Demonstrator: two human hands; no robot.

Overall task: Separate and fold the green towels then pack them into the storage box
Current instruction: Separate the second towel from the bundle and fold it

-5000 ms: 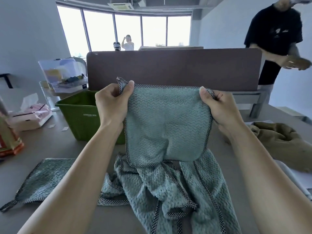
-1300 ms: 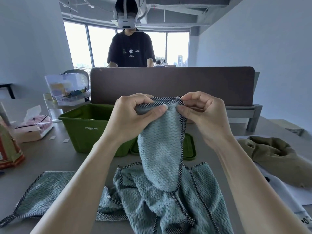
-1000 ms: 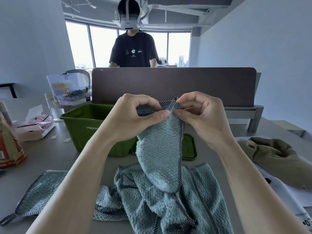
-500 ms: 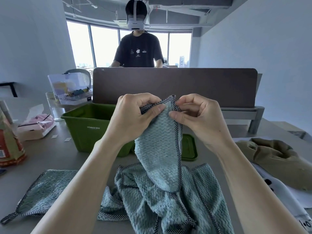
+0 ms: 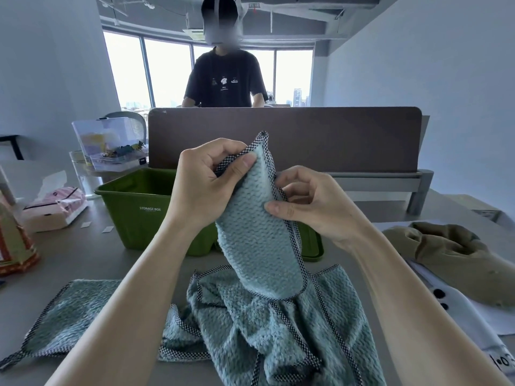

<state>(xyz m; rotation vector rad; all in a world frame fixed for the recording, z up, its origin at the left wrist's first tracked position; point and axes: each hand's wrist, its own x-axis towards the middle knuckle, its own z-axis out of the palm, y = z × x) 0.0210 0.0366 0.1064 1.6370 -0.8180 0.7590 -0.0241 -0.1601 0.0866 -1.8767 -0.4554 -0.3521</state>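
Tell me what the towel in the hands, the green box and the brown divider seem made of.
Towel: soft plush cloth, likely microfibre; wavy nubbed pile, checked woven trim, drapes limply.
Green box: moulded plastic; smooth semi-matt walls with printed lettering and a rolled rim.
Brown divider: probably felt or fabric-covered board; flat, matt, no shine.
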